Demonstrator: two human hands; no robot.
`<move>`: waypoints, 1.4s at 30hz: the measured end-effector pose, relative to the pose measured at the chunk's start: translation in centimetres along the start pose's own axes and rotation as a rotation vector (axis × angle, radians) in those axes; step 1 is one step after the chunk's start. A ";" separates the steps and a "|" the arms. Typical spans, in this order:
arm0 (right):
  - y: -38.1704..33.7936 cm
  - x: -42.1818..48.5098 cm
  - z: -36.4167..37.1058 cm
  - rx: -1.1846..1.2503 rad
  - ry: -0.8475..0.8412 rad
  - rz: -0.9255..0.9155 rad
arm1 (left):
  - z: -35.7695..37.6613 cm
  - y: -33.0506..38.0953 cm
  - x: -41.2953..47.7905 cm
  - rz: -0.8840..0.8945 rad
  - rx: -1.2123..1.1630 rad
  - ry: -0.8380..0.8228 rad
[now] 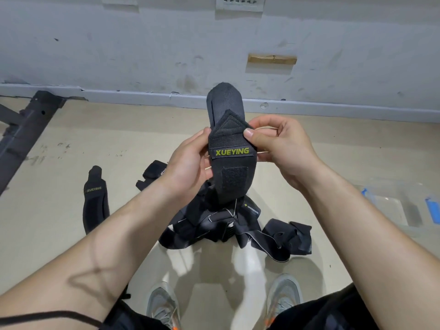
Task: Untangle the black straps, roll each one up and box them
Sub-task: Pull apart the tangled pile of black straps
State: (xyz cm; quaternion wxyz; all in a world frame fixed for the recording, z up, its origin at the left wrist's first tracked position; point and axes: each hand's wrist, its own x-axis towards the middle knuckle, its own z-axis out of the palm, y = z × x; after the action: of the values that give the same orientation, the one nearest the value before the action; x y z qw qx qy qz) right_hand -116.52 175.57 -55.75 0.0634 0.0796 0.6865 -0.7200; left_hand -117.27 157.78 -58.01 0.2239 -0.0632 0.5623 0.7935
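I hold a black strap with a yellow-green XUEYING label upright in front of me, its top end folded over and a velcro patch below the label. My left hand grips its left edge and my right hand pinches its right edge with the thumb on front. Below it a tangled pile of black straps lies on the floor. One more black strap with the same label lies flat to the left. A small rolled strap sits behind my left wrist.
A clear plastic box with blue clips stands on the floor at the right. A black metal frame crosses the far left. The wall and its skirting run along the back. My two grey shoes are at the bottom.
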 end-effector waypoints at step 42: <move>8.3 -3.9 10.9 -0.301 -0.330 0.107 | -7.9 2.4 -3.8 0.111 -0.206 0.686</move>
State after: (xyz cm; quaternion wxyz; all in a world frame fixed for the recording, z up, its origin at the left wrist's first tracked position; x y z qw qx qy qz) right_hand -111.29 164.23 -62.63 0.2240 -0.0137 0.7614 -0.6081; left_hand -116.10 148.73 -57.44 -0.0286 -0.3173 0.5245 0.7896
